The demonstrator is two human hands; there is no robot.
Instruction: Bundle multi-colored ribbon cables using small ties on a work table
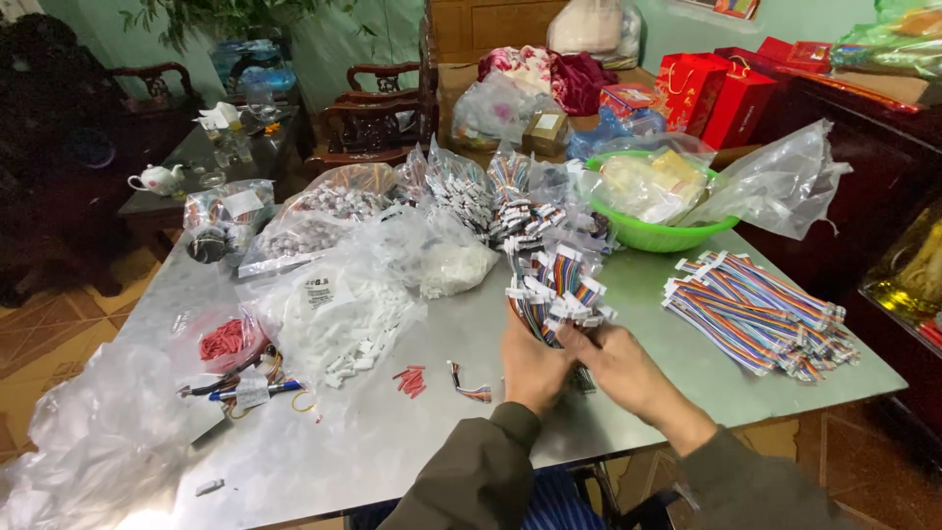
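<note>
Together, two hands (579, 365) around one cable bundle (555, 290)

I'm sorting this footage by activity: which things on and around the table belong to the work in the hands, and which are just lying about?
In the work:
- bundle of rainbow ribbon cables with white plugs, gripped by left hand and right hand
- flat pile of the same cables
- clear bags of white connectors

Lying about:
- white teapot
- red gift boxes
- green plastic basket

Lower ends of ribbon-cable bundle (554, 290) hidden behind left hand (533, 368) and right hand (618, 368); crumpled plastic bag (93, 442) cut off at left edge.
</note>
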